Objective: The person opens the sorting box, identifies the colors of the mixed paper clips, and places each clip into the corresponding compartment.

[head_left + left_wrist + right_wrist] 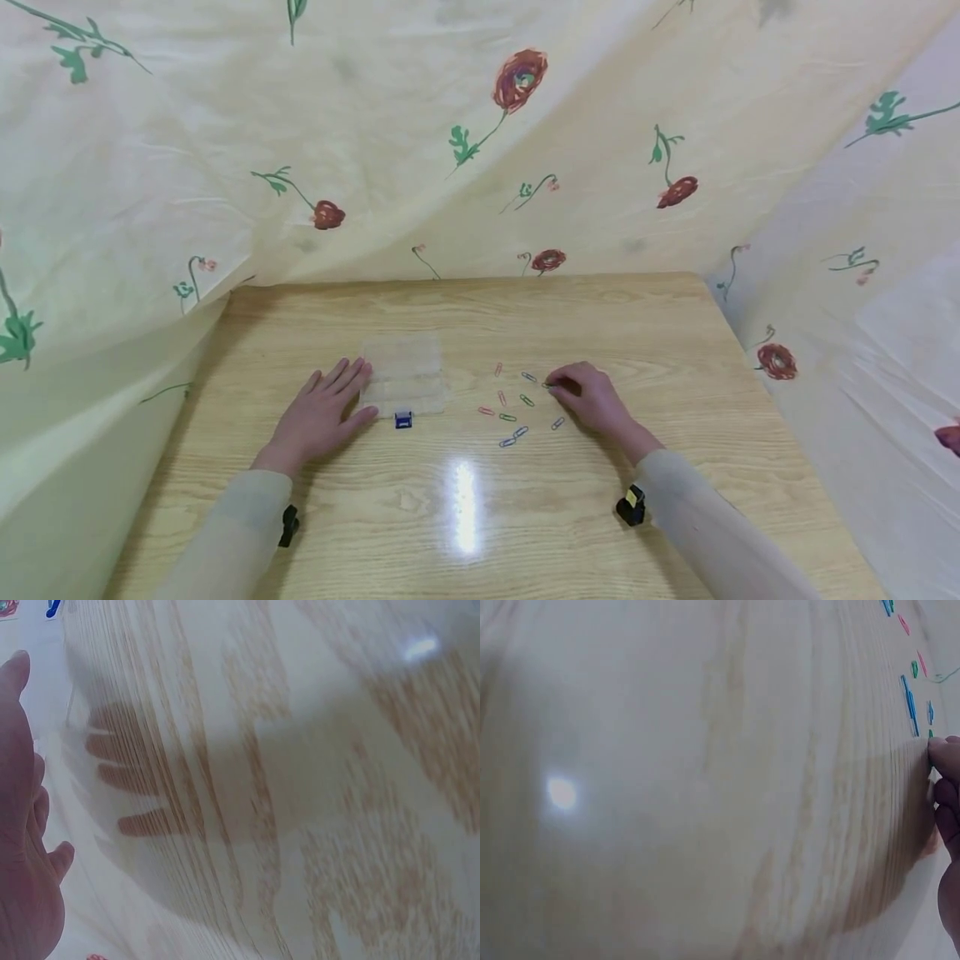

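My right hand [596, 400] is at the right of a scatter of paper clips, thumb and forefinger pinching a green paper clip [547, 385] low over the table. Near its fingertips lie a blue paper clip [529, 377] and another green paper clip [527, 400]. In the right wrist view, the thumb [946, 756] partly hides the pinched clip. My left hand [318, 417] has its fingers spread, the fingertips at the left edge of a clear, flat plastic case [405, 392]. A small dark blue latch-like piece [403, 420] sits at the case's front edge.
Left of my right hand lie several more clips, among them a pink clip [486, 411] and a blue clip [507, 442]. A flowered cloth [420, 167] hangs behind and at both sides of the wooden table [375, 517]. Light glares off the tabletop near the front.
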Demonstrator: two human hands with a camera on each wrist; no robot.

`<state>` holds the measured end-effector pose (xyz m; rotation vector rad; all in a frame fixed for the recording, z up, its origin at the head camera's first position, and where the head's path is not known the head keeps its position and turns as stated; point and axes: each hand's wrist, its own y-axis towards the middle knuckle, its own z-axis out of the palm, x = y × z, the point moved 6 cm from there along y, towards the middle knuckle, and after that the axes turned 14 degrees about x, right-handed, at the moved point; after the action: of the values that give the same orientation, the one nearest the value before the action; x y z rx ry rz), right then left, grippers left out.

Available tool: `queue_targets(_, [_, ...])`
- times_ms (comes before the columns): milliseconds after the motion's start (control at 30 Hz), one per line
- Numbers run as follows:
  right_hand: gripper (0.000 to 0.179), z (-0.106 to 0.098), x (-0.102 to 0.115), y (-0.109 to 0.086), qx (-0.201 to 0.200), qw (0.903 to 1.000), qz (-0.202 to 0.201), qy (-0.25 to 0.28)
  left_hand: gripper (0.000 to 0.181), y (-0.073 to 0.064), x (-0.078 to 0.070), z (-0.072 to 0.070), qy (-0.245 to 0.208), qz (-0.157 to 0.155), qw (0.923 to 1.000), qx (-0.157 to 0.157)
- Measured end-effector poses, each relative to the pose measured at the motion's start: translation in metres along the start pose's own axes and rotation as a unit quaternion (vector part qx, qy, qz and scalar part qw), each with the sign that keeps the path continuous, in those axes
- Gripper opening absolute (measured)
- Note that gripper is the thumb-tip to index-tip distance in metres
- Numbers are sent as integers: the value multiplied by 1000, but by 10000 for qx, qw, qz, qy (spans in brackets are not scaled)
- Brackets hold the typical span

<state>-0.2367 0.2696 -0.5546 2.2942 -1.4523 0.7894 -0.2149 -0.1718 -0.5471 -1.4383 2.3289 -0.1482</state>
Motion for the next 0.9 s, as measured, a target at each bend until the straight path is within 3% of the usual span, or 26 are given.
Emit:
queue_targets(500, [13,8,4,5,565,9981,256,-2,80,0,1,2,-41,37,10000,-4])
queue_targets(900, [13,10,17,-1,455,9989,-73,-97,80,-2,0,-2,28,32,10000,-58])
